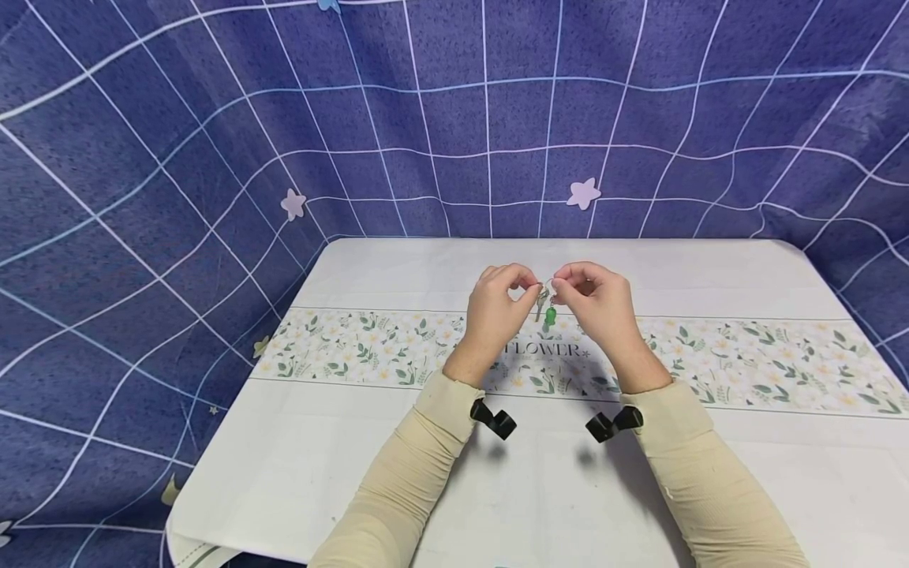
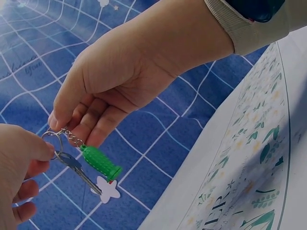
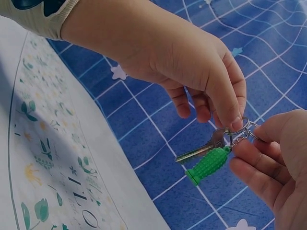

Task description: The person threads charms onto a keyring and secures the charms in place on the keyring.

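Note:
Both hands are raised over the middle of the table, with a key ring (image 2: 52, 140) stretched between their fingertips. My left hand (image 1: 497, 308) pinches the ring between thumb and forefinger on the side where a metal key (image 3: 201, 149) hangs. Opposite it, my right hand (image 1: 596, 304) pinches the ring close to a short chain (image 2: 72, 137). From that chain dangles a green, bumpy, bottle-shaped charm (image 3: 210, 165). Key and charm hang side by side below the fingers. Fingertips cover parts of the ring in both wrist views.
A white table (image 1: 298, 457) carries a printed flower band (image 1: 383, 347) with lettering across it. Behind and to the left hangs a blue cloth (image 1: 440, 118) with a white grid and star shapes. Black wrist mounts (image 1: 495, 420) sit on the sleeves.

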The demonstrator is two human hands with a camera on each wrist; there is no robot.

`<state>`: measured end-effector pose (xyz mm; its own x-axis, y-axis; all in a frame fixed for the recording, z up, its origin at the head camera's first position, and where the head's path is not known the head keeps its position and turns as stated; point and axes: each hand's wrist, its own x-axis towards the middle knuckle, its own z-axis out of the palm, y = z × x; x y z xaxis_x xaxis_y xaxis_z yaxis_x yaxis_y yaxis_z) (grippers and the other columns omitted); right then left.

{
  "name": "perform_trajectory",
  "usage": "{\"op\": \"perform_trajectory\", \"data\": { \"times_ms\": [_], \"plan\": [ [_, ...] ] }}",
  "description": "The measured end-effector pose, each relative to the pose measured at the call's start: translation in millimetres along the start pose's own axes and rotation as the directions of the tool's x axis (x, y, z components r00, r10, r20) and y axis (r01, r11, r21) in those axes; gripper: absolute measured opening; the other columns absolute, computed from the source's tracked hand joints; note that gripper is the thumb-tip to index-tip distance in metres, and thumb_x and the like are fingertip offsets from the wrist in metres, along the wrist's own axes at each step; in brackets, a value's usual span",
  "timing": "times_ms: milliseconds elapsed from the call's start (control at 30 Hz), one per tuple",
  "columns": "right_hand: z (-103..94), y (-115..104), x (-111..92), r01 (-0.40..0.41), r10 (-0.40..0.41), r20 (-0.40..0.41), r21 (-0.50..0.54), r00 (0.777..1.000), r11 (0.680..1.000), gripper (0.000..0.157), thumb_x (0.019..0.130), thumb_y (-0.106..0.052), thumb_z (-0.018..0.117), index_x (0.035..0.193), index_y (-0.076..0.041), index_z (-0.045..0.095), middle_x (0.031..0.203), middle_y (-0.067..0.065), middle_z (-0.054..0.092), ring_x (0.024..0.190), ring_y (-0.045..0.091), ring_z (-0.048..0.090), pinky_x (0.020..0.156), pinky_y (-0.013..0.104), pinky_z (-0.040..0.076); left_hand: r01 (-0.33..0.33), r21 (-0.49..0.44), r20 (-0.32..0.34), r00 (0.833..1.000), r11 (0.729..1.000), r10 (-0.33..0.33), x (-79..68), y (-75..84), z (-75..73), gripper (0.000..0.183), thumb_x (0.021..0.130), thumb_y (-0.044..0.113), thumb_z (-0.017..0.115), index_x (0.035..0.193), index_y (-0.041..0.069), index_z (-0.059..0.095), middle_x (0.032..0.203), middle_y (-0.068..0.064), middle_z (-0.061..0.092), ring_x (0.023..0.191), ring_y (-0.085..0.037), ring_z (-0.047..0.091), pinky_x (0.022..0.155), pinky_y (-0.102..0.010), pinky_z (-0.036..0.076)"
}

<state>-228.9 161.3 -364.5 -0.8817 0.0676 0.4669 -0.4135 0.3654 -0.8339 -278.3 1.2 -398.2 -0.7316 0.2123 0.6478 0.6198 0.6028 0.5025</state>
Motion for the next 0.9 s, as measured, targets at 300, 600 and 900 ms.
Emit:
{"op": "perform_trajectory", "data": {
  "times_ms": [300, 600, 900],
  "plan": [
    [3.5, 32, 7, -0.009, 0.009, -0.006, -0.015, 1.0, 1.0, 0.01, 0.094, -0.001, 0.068, 0.1, 0.007, 0.07, 0.078, 0.02, 0.07, 0.066, 0.011, 0.07, 0.059, 0.015, 0.051, -0.011, 0.004, 0.023, 1.0, 1.0, 0.011, 0.6, 0.3, -1.1, 0.009, 0.09, 0.018, 0.077, 0.09, 0.015, 0.069, 0.091, 0.003, 0.07, 0.09, -0.015, 0.06, 0.081, -0.027, 0.049],
    [2.6, 35, 7, 0.001, -0.001, -0.002, 0.01, 1.0, 1.0, 0.01, 0.095, -0.007, 0.071, 0.099, 0.002, 0.072, 0.077, 0.016, 0.07, 0.065, 0.006, 0.07, 0.057, 0.017, 0.051, -0.053, 0.022, 0.014, 0.999, 0.998, 0.053, 0.7, 0.8, -1.9, 0.006, 0.091, 0.017, 0.076, 0.088, 0.015, 0.07, 0.09, 0.004, 0.07, 0.091, -0.016, 0.06, 0.079, -0.03, 0.05],
    [3.0, 36, 7, 0.002, -0.002, -0.003, -0.008, 1.0, 1.0, 0.011, 0.095, -0.007, 0.07, 0.1, 0.002, 0.072, 0.078, 0.015, 0.07, 0.066, 0.006, 0.069, 0.058, 0.017, 0.052, -0.025, 0.006, 0.007, 1.0, 1.0, 0.025, 1.1, -0.1, -1.1, 0.006, 0.09, 0.017, 0.076, 0.088, 0.016, 0.071, 0.089, 0.004, 0.072, 0.09, -0.014, 0.061, 0.08, -0.027, 0.049]
  ]
}}
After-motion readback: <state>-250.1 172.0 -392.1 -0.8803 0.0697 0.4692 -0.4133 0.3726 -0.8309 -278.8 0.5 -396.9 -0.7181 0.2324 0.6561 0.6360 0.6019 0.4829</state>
